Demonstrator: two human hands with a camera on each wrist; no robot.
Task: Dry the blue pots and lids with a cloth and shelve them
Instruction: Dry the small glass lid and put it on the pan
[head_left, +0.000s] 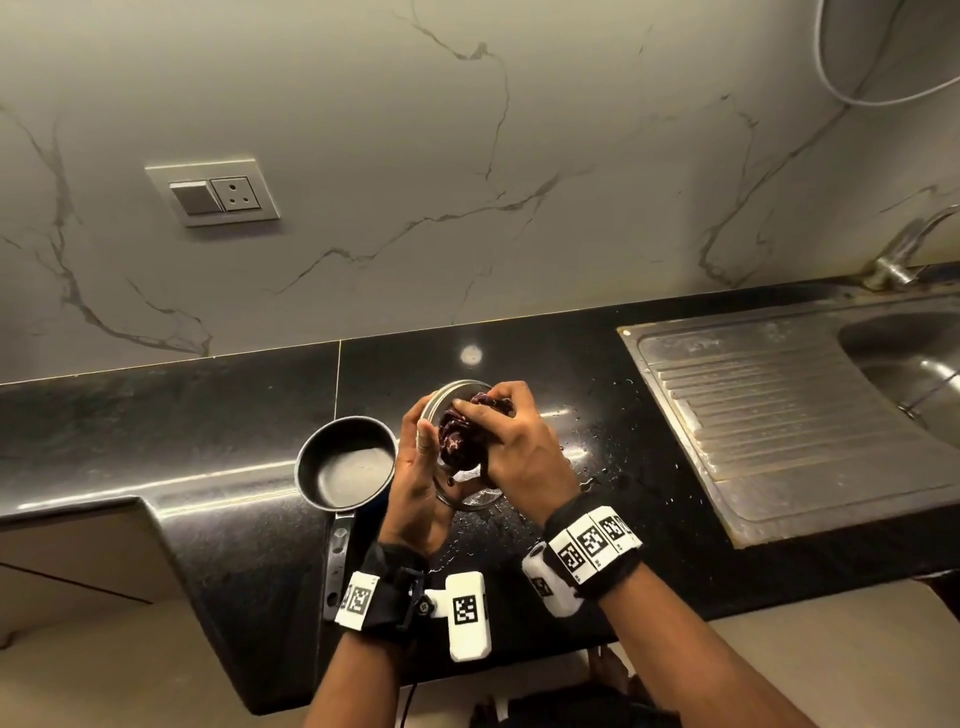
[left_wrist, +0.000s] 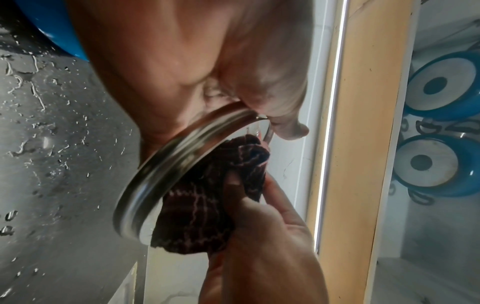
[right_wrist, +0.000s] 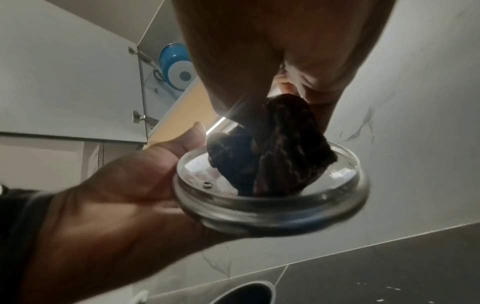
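My left hand (head_left: 423, 467) grips a round glass lid (head_left: 457, 389) with a steel rim (left_wrist: 155, 170), held tilted above the black counter (head_left: 208, 415). My right hand (head_left: 511, 441) holds a bunched dark maroon cloth (head_left: 457, 439) and presses it against the lid's inner face (right_wrist: 337, 174). In the right wrist view the cloth (right_wrist: 280, 148) fills the middle of the lid. A small pot (head_left: 345, 462) with a dark inside and a long handle (head_left: 336, 561) stands on the counter just left of my hands. Two blue pots (left_wrist: 441, 86) lie on the open cupboard shelf overhead.
A steel sink (head_left: 914, 364) with a ribbed drainboard (head_left: 779, 415) lies to the right, with a tap (head_left: 904, 249) behind it. Water drops (head_left: 597, 452) dot the counter near my hands. A wall socket (head_left: 213, 195) is on the marble backsplash. The cupboard door (right_wrist: 64, 82) stands open.
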